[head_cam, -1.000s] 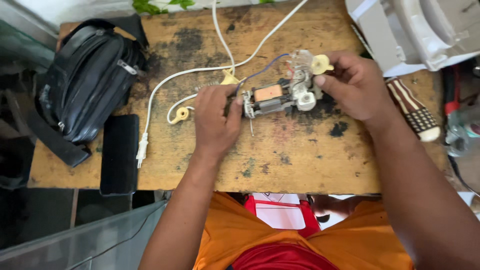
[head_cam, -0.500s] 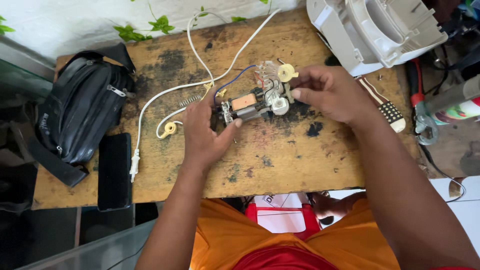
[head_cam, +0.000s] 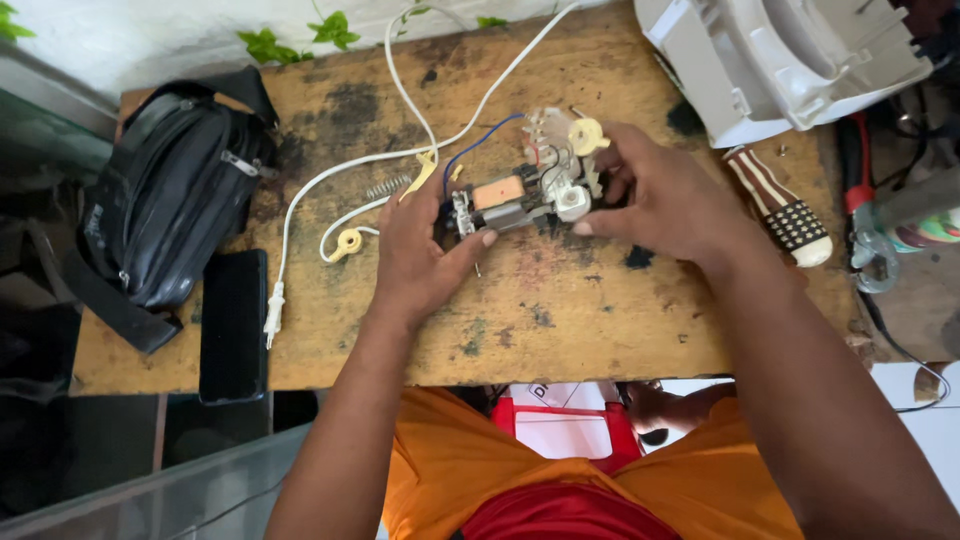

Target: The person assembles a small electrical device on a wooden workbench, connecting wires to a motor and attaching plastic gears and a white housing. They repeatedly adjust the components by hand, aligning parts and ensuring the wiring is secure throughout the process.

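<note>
A small electric motor assembly (head_cam: 520, 190) with a copper coil, white plastic parts and a pale yellow gear lies on a worn wooden table (head_cam: 560, 320). My left hand (head_cam: 420, 250) grips its left end, thumb pressed under the metal frame. My right hand (head_cam: 670, 200) holds its right end, fingers around the white plastic parts. Blue and red wires run off the motor, and a white power cord (head_cam: 330, 180) with a plug at its end loops away to the left.
A black bag (head_cam: 170, 200) and a black phone (head_cam: 232, 325) lie at the left. A white plastic appliance housing (head_cam: 790, 60) sits at the top right. A striped screwdriver handle (head_cam: 785, 210) lies by my right wrist, with tools (head_cam: 880, 220) past the right edge.
The view has shifted a little and the table sits lower and more to the left. Both hands stay on the motor, with my left thumb now under its frame.
</note>
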